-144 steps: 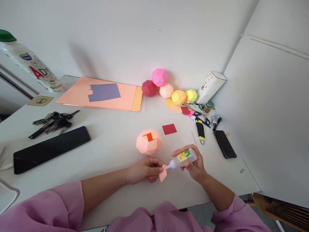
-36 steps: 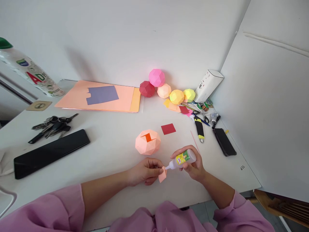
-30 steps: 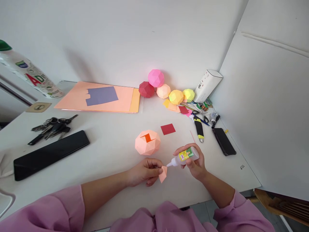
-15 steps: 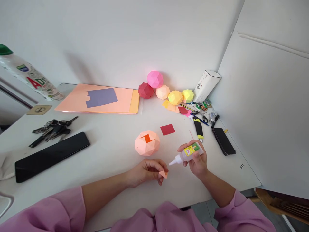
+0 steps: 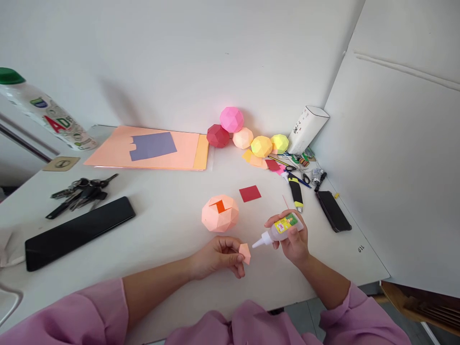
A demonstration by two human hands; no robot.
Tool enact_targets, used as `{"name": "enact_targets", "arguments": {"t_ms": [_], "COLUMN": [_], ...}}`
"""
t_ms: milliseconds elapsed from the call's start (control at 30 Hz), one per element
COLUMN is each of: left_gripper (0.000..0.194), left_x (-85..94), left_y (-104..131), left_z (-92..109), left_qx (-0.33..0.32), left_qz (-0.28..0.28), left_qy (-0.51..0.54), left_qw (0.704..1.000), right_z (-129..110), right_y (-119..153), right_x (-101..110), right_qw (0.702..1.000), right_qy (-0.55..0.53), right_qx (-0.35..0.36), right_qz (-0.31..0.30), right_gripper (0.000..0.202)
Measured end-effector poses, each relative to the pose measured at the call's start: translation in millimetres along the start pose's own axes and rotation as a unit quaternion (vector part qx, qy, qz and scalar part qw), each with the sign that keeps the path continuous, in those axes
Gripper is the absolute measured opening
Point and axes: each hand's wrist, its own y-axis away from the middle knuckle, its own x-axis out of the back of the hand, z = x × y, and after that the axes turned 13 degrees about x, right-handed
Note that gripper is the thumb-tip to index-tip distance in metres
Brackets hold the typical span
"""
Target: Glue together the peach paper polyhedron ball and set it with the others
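Left hand [image 5: 219, 256] pinches a small paper piece [image 5: 245, 253]; right hand [image 5: 295, 243] grips a glue bottle [image 5: 283, 227], nozzle [image 5: 262, 240] just off the paper piece. Beyond the left hand sits a gapped paper ball [image 5: 220, 221].

sleeves [image 5: 81, 306]: pink, loose, elbow-length | top [image 5: 230, 326]: pink, gathered front

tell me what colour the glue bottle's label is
The label on the glue bottle is mostly yellow with a green part, seen best in the head view.
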Motion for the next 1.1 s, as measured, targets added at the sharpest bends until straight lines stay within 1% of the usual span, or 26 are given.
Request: {"name": "enact_targets", "arguments": {"t_ms": [100,200,367,433,533,633,767,833,867,900,967,1033,1100], "left_gripper": [0.031,0.034,0.047,0.045,0.036,0.030,0.029,0.030,0.030,0.031,0.030,0.029,0.028], "left_x": [-1.5,-3.0,-3.3,-3.1,-3.1,-2.8,-0.6,0.8,1.4,1.7,1.7,0.7,-0.9], "left_y": [-1,-2,-6,-6,-5,-4,-5,-6,-7,-7,-7,-6,-6], "left_z": [-1,-1,-3,-3,-3,-2,-2,-3,-3,-2,-1,0,1], "left_qx": [-0.013,-0.007,-0.002,-0.004,-0.002,-0.002,-0.001,-0.001,0.000,0.002,0.010,0.018,0.022], "left_qz": [0.000,0.003,0.036,0.044,0.052,0.062,0.059,0.056,0.054,0.052,0.053,0.063,0.078], "left_qy": [-0.014,-0.019,0.049,0.048,0.023,0.021,0.057,0.088,0.101,0.111,0.123,0.129,0.133], "left_qw": [1.000,1.000,0.998,0.998,0.998,0.998,0.997,0.995,0.993,0.992,0.991,0.989,0.988], "right_z": [0,0,1,1,-1,-5,-11,-14,-15,-16,-18,-18,-18], "right_y": [0,0,-1,-1,0,4,10,12,13,13,13,14,14], "right_x": [0,0,1,0,0,-3,-8,-10,-10,-10,-10,-11,-14], "right_qw": [1.000,1.000,1.000,1.000,0.999,0.997,0.983,0.962,0.945,0.923,0.868,0.816,0.780], "right_qy": [-0.006,-0.007,-0.009,-0.006,0.012,0.031,0.070,0.120,0.149,0.179,0.241,0.295,0.315], "right_qx": [0.007,0.012,0.017,0.023,0.035,0.060,0.141,0.206,0.247,0.291,0.368,0.413,0.452], "right_qz": [-0.003,-0.005,-0.009,-0.010,-0.016,-0.042,-0.098,-0.133,-0.153,-0.175,-0.229,-0.278,-0.298], "right_gripper": [0.030,0.029,0.027,0.027,0.028,0.029,0.031,0.035,0.037,0.040,0.047,0.053,0.052]}}
